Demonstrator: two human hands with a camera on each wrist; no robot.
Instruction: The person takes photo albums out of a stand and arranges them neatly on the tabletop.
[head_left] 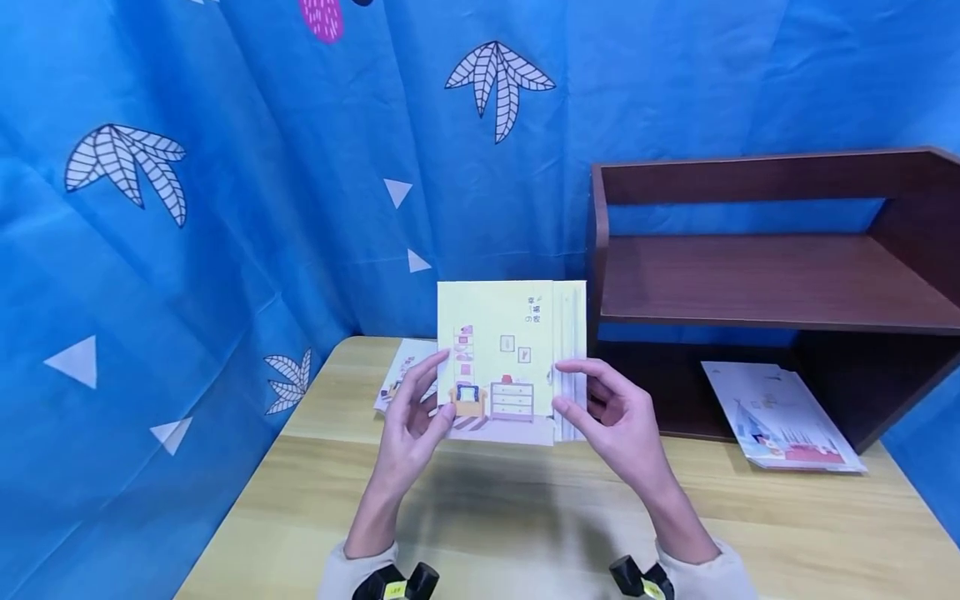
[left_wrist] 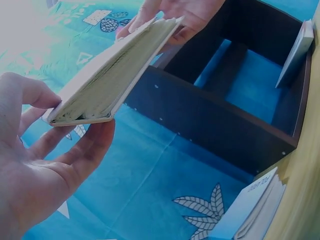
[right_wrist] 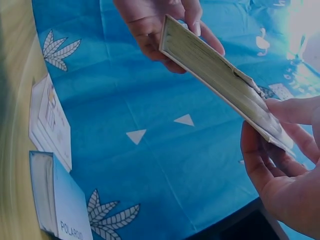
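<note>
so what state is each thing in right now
Yellow book: held up off the table
Left hand: gripping its left side
Right hand: gripping its right side
Blue book: lying on the table
White book: also lying there
Shelved book: lying flat, jutting out
Shelf: standing upright
Curtain: hanging, creased

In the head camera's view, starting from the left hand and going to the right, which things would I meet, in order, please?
Left hand → pale yellow booklet held up → right hand → white illustrated booklet lying at the right.
</note>
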